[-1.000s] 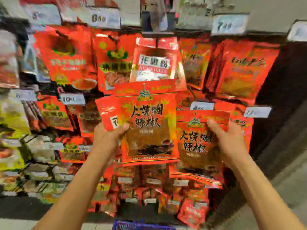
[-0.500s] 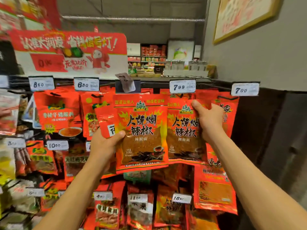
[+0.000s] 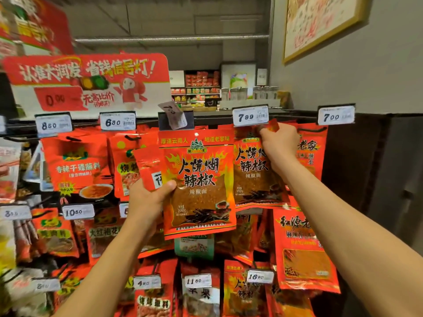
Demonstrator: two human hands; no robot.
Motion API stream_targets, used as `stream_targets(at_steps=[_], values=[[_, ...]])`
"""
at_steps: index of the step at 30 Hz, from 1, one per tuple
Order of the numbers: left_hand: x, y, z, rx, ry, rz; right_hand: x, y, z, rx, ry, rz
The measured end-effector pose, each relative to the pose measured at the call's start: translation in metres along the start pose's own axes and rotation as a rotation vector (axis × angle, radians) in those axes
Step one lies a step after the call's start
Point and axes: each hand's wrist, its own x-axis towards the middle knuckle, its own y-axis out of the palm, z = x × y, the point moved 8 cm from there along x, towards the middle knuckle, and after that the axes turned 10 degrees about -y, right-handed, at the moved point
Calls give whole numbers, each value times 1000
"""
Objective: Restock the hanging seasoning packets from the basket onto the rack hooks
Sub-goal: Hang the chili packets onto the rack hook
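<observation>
My left hand (image 3: 146,202) grips a stack of red chili powder packets (image 3: 199,186) by the lower left side, held upright in front of the rack; a smaller red packet (image 3: 148,165) sticks out behind it. My right hand (image 3: 278,143) pinches the top edge of another identical red chili packet (image 3: 254,175), raised to the hook under the 7.99 price tag (image 3: 250,115). The hook itself is hidden behind the tag and my fingers. No basket is in view.
The rack is full of red seasoning packets on hooks, with price tags 8.50 (image 3: 53,125), 6.80 (image 3: 117,121) and 7.00 (image 3: 336,115) along the top rail. A loose tag (image 3: 172,114) hangs crooked at centre. A red promotional sign (image 3: 87,81) stands above; a dark wall panel (image 3: 370,170) is at right.
The view has tilted up from the lower rows to the top rail. My right hand has lifted its packet upward, from beside the left stack to the hook under the 7.99 tag.
</observation>
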Motion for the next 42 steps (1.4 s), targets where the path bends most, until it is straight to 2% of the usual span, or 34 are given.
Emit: stream_targets(at_steps=[8,17,28,32,36,40,41,42], values=[[5,-2,3,14,16,-7,-5,1,5,-178,-126,3],[8,-3,6,7,4,-12,4,3,0,-233,-74,-36],[8,-1,3,-31,-9,-34,32,53,-49,-158,186,85],[4,4,4,-60,-15,-21,42,61,-60,-178,215,147],[3,5,6,-44,-31,-18,34,63,-73,-22,312,210],[4,8,7,-69,-57,3,-8,17,-46,70,103,-55],[5,11,8,-75,-63,23,-25,11,-37,188,54,-49],[5,14,7,-80,-73,48,-43,15,-27,355,57,31]])
